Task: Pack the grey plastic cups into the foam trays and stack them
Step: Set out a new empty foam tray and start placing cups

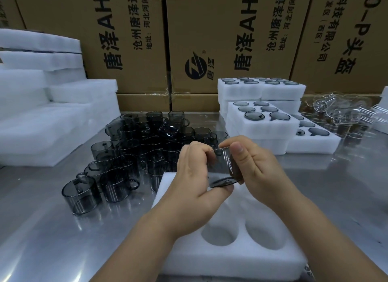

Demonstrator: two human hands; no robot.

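Note:
Both hands hold one grey plastic cup (223, 168) above a white foam tray (237, 258). My left hand (196, 172) grips the cup's left side and bottom. My right hand (249, 162) pinches its rim from the right. The tray lies on the steel table right in front of me, and two round pockets near me show nothing inside. A heap of several loose grey cups (134, 149) stands on the table to the left. At the right, filled foam trays (262, 122) are stacked, cups showing in their pockets.
Plain white foam blocks (42, 105) pile up at the far left. Printed cardboard boxes (220, 36) wall off the back. Clear plastic parts (340, 111) lie at the far right. More filled trays (260, 88) stack behind the nearer ones.

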